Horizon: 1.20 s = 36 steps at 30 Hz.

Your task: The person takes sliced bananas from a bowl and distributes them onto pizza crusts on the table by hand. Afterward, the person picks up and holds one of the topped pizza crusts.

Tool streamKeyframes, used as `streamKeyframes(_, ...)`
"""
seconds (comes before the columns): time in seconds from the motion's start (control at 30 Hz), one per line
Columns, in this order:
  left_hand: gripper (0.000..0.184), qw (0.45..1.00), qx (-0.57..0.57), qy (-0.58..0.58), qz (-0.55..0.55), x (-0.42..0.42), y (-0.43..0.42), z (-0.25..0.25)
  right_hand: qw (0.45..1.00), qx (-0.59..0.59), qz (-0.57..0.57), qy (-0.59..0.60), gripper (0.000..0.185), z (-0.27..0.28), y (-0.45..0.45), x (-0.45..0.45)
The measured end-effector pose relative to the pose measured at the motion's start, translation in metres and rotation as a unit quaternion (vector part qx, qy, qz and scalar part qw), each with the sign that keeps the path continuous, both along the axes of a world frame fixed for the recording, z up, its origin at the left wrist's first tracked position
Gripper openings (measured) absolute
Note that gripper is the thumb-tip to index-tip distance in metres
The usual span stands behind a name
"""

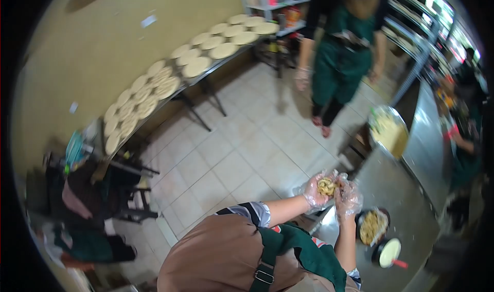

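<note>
My left hand [317, 190], in a clear plastic glove, holds a small round mass of pale yellow-brown food [327, 186] over the near edge of the metal table. Against the right side of that food are the closed fingers of my right hand [348, 197], gloved too. Whether they grip a piece of it is hidden. Just below the hands on the table, a dark bowl [387, 215] holds more yellow-brown filling. Beside it is a black bowl of pale cream [389, 253] with a red-handled utensil.
Beyond my hands, a large basin [389, 131] holds pale yellow food. A person in a green apron [342, 60] stands ahead on the tiled floor. Flat dough rounds [224, 50] line long tables by the left wall. Other people are at the far right; chairs stand lower left.
</note>
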State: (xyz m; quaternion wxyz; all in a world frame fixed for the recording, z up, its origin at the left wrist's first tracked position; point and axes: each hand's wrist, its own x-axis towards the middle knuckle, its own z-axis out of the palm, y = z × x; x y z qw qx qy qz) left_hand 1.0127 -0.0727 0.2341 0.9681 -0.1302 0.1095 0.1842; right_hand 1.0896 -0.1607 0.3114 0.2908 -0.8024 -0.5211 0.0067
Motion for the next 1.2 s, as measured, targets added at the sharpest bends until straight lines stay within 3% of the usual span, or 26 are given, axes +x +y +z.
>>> streamKeyframes(0.2,0.034,0.993,0.044,-0.007,0.106,-0.133,0.076,-0.002,0.982,-0.127,0.141,-0.023,0.023,-0.002,0.111,-0.109)
streamKeyframes(0.3,0.036,0.981,0.045,0.029,0.186,-0.214,0.107,0.015,0.960,-0.134,0.243,-0.029,0.022,0.012,0.160,-0.181)
streamKeyframes(0.5,0.037,0.940,0.026,0.090,0.329,-0.364,0.130,0.030,0.871,-0.191,0.446,-0.072,0.023,0.005,0.237,-0.318)
streamKeyframes(0.67,0.036,0.900,0.012,0.105,0.422,-0.452,0.127,0.024,0.807,-0.222,0.531,-0.136,0.023,0.003,0.275,-0.421)
streamKeyframes(0.73,0.037,0.864,0.002,0.112,0.490,-0.478,0.126,0.019,0.741,-0.242,0.608,-0.150,0.019,0.024,0.284,-0.454)
streamKeyframes(0.77,0.035,0.855,-0.028,0.116,0.504,-0.491,0.127,0.027,0.735,-0.242,0.614,-0.154,0.019,0.016,0.292,-0.466)
streamKeyframes(0.83,0.035,0.846,0.001,0.069,0.530,-0.517,0.133,0.010,0.723,-0.206,0.658,-0.044,0.015,-0.004,0.311,-0.489)
streamKeyframes(0.87,0.035,0.837,0.034,0.025,0.546,-0.528,0.139,0.011,0.718,-0.206,0.663,-0.047,0.015,-0.003,0.320,-0.498)
streamKeyframes(1.0,0.038,0.796,-0.057,0.044,0.601,-0.568,0.177,0.023,0.703,-0.202,0.676,0.090,0.015,-0.009,0.368,-0.540)
streamKeyframes(1.07,0.038,0.788,-0.036,0.049,0.613,-0.590,0.202,0.017,0.687,-0.222,0.680,0.126,0.016,-0.020,0.400,-0.560)
streamKeyframes(1.13,0.038,0.780,-0.017,0.054,0.623,-0.610,0.229,0.015,0.624,-0.254,0.677,0.296,0.019,-0.027,0.436,-0.577)
streamKeyframes(1.2,0.036,0.774,-0.012,0.072,0.629,-0.630,0.249,0.020,0.612,-0.267,0.673,0.318,0.019,-0.023,0.465,-0.593)
